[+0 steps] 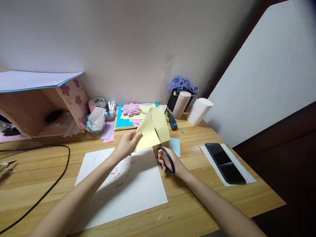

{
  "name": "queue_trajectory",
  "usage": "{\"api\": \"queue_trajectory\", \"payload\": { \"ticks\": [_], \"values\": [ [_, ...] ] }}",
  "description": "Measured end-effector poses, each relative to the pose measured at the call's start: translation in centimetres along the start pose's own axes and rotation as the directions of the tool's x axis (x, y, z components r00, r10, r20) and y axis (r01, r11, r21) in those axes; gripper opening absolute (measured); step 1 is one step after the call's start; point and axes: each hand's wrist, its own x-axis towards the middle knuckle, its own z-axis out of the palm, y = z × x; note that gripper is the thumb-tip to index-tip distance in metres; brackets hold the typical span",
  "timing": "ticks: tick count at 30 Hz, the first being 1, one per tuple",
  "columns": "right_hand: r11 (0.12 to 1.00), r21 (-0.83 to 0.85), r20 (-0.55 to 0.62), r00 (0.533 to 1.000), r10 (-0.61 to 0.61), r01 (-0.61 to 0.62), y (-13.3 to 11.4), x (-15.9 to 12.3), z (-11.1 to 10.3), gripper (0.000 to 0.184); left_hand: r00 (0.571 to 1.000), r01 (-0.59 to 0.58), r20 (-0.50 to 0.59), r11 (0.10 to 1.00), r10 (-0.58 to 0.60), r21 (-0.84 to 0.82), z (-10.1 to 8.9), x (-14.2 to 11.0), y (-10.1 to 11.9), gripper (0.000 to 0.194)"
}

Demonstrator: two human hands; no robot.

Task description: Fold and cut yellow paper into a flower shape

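My left hand [127, 144] pinches the left edge of a folded pale yellow paper [153, 128] and holds it up above the desk. My right hand [170, 160] grips black-handled scissors [165, 155], fingers through the loops. The blades point up and away into the lower edge of the yellow paper. Below both hands lies a large white sheet [123, 187] with red and dark marks on it. A small light blue paper piece [174, 145] rests just right of the scissors.
A black phone [224, 163] lies on white paper at the right. At the back are stacked coloured papers with a pink flower cutout [131, 109], a utility knife [172, 120], two white rolls [199, 111], markers [111, 108], tape and a cardboard box [37, 108]. A black cable [49, 184] crosses the left.
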Motion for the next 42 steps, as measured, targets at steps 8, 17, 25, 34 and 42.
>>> {"api": "queue_trajectory", "payload": {
  "ticks": [8,17,25,34,42],
  "values": [
    [0.999,-0.044,-0.029,1.0,0.009,-0.011,0.0,0.1,-0.1,0.049,0.997,0.041,0.07,0.999,-0.038,-0.037,-0.7,0.3,-0.2,0.04],
    [0.999,-0.033,0.121,0.992,0.04,-0.036,-1.5,-1.0,0.9,0.057,1.0,-0.02,-0.021,0.999,0.019,-0.026,-0.7,1.2,-1.8,0.041],
    [0.989,0.067,0.215,0.97,0.111,-0.128,-1.0,-0.8,1.0,0.065,0.995,-0.073,-0.062,0.992,0.079,0.102,-0.4,1.1,-2.0,0.039],
    [0.984,0.096,0.199,0.971,0.132,-0.153,-0.9,-0.7,1.2,0.071,0.997,-0.082,-0.001,0.991,0.083,0.109,-0.2,0.8,-1.5,0.04],
    [0.999,-0.004,0.105,0.993,0.052,-0.052,-0.3,-0.3,1.3,0.064,0.997,-0.074,-0.019,0.994,0.076,0.086,-0.1,0.5,-1.1,0.037]
  ]
}}
